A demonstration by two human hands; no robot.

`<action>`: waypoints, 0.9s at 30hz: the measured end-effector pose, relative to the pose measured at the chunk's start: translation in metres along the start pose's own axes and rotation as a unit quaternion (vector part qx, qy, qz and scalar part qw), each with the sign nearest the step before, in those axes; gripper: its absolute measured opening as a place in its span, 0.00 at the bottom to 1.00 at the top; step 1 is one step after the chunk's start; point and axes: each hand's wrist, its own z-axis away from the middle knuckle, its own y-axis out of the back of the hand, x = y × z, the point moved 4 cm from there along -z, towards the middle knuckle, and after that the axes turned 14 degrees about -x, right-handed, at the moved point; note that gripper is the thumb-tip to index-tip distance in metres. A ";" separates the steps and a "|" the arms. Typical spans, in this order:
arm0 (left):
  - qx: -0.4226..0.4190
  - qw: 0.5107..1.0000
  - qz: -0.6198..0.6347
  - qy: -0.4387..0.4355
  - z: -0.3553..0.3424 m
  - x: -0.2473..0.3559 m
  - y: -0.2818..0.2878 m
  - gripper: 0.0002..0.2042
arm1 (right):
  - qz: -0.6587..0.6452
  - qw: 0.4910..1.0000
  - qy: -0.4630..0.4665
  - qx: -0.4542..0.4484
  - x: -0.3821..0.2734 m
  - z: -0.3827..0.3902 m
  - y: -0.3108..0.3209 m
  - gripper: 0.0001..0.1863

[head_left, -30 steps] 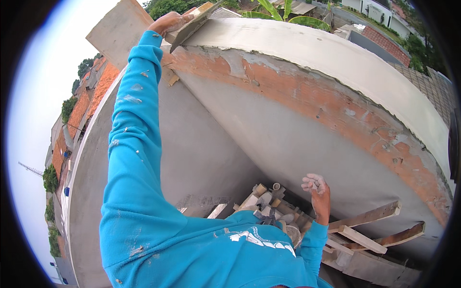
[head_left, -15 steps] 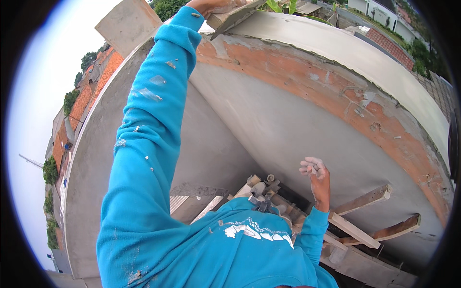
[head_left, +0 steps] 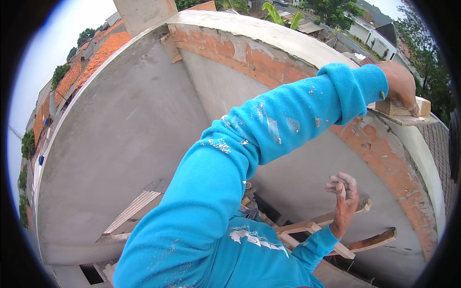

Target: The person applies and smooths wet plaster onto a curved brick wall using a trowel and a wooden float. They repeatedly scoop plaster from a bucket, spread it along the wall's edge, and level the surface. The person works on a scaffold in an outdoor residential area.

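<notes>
My left arm, in a blue sleeve spotted with mortar, reaches up and across to the far right. At its end my left hand (head_left: 402, 85) grips a wooden plastering float (head_left: 407, 118), a flat board with a block handle. The float lies on the pale, smooth top of the curved wall (head_left: 307, 46), near its inner edge. Lower right, my right hand (head_left: 344, 199) is raised with nothing visible in it. Its fingers are loosely bent and apart, and pale dust coats them. Bare orange-brown masonry (head_left: 379, 151) runs just under the rim.
Grey plastered walls (head_left: 120, 120) curve around me. Wooden beams (head_left: 372, 240) jut out at the lower right, close to my right forearm. A concrete pillar (head_left: 146, 14) rises at the top left. Orange roofs (head_left: 105, 53) and trees lie beyond the wall, well below.
My left hand has swept the float from the top middle to the right along the wall top. My right hand stays raised, now lower and further right in view. The view has shifted.
</notes>
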 end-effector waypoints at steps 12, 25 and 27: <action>0.319 0.911 -0.239 -0.110 0.151 -0.046 0.035 0.15 | 0.699 0.677 0.219 0.071 -0.263 -0.117 0.051 0.28; 0.488 0.821 -0.294 -0.028 0.289 -0.177 0.082 0.17 | 0.680 0.652 0.266 -0.203 -0.250 -0.290 -0.143 0.33; 0.578 0.785 -0.223 -0.030 0.321 -0.216 0.081 0.17 | 0.605 0.727 0.187 -0.264 -0.253 -0.327 -0.158 0.30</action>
